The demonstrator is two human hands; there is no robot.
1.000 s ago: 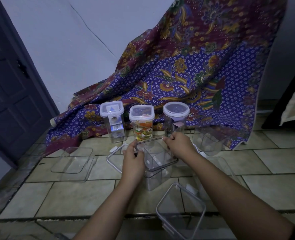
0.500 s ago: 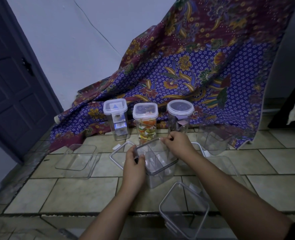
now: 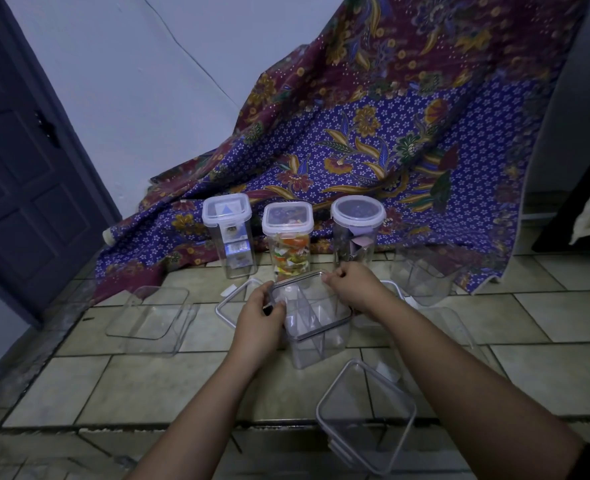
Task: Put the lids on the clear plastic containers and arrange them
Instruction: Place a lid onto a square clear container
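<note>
Unmoved, both hands (image 3: pixel 307 306) grip the lid (image 3: pixel 312 303) edges atop the container (image 3: pixel 318 337).

We see a draped cloth (image 3: pixel 373 140) in maroon and deep blue, patterned with small white flowers and gold leaves. The middle jar (image 3: pixel 289 249) holds orange, yellow and white pieces. The floor tiles (image 3: pixel 155 386) look pale beige, the door (image 3: pixel 20 181) dark grey.

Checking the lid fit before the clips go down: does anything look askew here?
Yes. The lid under both hands sits tilted on the divided container, its far edge raised, so it is not seated flat yet.
</note>
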